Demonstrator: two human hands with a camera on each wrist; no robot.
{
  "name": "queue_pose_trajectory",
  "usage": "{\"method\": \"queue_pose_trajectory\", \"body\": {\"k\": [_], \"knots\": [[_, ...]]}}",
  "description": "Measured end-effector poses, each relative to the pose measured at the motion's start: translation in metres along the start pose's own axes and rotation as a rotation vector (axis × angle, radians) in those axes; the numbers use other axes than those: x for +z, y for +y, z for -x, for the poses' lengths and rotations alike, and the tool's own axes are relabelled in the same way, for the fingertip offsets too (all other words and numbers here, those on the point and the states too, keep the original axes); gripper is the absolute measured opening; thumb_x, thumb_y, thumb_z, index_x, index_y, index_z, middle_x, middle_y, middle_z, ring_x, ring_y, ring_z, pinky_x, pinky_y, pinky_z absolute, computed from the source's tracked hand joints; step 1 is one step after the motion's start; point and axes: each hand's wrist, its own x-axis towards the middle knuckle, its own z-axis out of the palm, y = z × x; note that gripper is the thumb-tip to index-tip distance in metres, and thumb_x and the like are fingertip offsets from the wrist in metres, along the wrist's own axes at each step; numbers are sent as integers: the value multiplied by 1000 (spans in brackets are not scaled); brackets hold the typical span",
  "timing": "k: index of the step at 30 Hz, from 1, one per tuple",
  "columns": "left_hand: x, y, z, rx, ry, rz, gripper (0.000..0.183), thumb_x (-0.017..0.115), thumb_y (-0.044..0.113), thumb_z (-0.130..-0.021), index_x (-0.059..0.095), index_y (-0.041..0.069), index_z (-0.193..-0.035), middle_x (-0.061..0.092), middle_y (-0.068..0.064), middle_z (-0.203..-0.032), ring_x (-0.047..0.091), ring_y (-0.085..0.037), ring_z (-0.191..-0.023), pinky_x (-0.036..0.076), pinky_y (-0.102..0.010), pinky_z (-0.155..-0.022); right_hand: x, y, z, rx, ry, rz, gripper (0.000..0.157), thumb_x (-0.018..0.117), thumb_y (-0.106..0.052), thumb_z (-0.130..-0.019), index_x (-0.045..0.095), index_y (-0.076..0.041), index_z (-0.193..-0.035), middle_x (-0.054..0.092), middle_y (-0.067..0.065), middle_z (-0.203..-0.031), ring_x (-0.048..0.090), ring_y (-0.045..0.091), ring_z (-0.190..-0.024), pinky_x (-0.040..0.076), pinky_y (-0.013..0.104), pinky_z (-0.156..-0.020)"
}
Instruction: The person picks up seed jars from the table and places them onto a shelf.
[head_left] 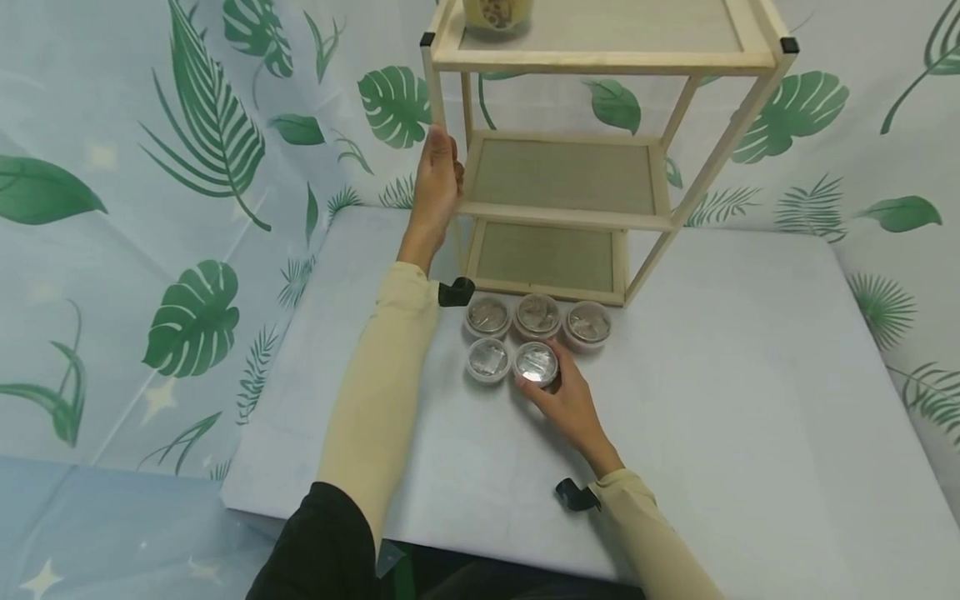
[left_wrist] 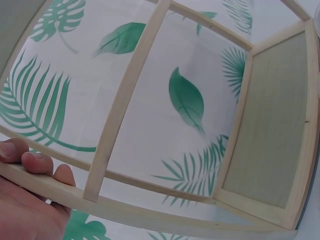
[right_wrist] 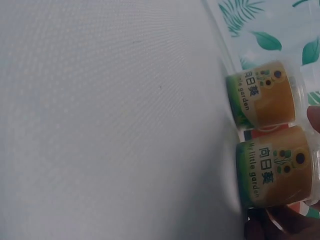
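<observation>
My left hand (head_left: 435, 183) grips the left front post of a light wooden three-tier shelf (head_left: 562, 221); its fingers curl round the wood in the left wrist view. Low at the shelf's foot, my right hand (head_left: 566, 404) holds a small lidded cup (head_left: 536, 363) between thumb and fingers. Silvery contents show through its clear lid. In the right wrist view this cup (right_wrist: 275, 167) has an orange and green label reading "My little garden". A matching cup (right_wrist: 262, 95) stands beside it, the front-left cup (head_left: 488, 360) in the head view.
Behind the front pair, a row of three similar cups (head_left: 537, 315) lines the shelf's bottom edge. A yellowish container (head_left: 498, 12) sits on the top tier, cut off by the frame. The white table (head_left: 750, 400) meets leaf-printed curtains (head_left: 300, 83) at the back and left.
</observation>
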Motion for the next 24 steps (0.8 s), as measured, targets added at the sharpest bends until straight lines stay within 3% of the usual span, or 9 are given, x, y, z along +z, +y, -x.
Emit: {"method": "queue_pose_trajectory", "body": {"k": [24], "knots": [[0,0,0,18,1,4,40,18,34,-121,33,17,-89,25,2,-72,24,-10,-63,24,-22,-59,-1,0,-3,-13,18,13,85,87,-26,-93,41,-3,-160,53,21,-152,53,38,-139,41,55,-115]]}}
